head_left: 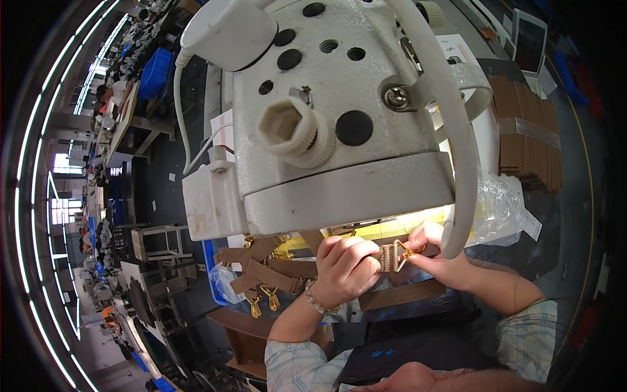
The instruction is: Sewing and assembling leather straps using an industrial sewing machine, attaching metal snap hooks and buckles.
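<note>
My left hand (346, 268) grips a tan woven strap (388, 258) just below the front of a white sewing machine (346, 183). At the strap's right end is a gold metal clasp (407, 253), which my right hand (437, 258) pinches between thumb and finger. To the left of my hands lie brown straps (268, 266) with gold hooks (270, 298), beside a crumpled clear bag (225, 281). A flat brown strip (401, 294) lies below my hands.
Bundled cardboard (526, 150) and plastic wrapping (496, 215) are at the right, with a tablet (528, 40) behind. A blue tray (215, 294) and cardboard box (248, 356) sit lower left. Other workbenches and at least one person (117, 91) are farther left.
</note>
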`<state>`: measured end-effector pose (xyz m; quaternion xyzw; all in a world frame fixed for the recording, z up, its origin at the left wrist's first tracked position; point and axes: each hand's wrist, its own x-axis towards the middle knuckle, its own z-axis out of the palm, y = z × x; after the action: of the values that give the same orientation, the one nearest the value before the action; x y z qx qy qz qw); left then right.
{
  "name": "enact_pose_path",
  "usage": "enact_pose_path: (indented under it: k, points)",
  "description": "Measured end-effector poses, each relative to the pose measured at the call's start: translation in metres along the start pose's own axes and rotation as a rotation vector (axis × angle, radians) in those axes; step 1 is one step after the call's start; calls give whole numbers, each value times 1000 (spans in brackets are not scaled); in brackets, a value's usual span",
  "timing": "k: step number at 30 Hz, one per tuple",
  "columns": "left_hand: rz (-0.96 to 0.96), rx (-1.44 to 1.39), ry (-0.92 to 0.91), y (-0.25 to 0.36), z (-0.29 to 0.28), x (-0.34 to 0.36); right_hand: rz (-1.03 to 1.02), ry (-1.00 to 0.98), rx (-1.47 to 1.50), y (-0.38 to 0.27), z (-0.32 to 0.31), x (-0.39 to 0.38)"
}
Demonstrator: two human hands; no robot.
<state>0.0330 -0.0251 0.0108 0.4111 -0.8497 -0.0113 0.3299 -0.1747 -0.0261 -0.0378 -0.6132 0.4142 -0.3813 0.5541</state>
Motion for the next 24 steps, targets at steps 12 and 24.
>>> enact_pose_path:
  k: [12, 24]
  points:
    - [5, 14, 12, 0, 1, 0, 25, -5, -1, -2, -1, 0]
    - [-28, -102, -181, -8, 3, -1, -436, -91, -349, -15, -4, 7]
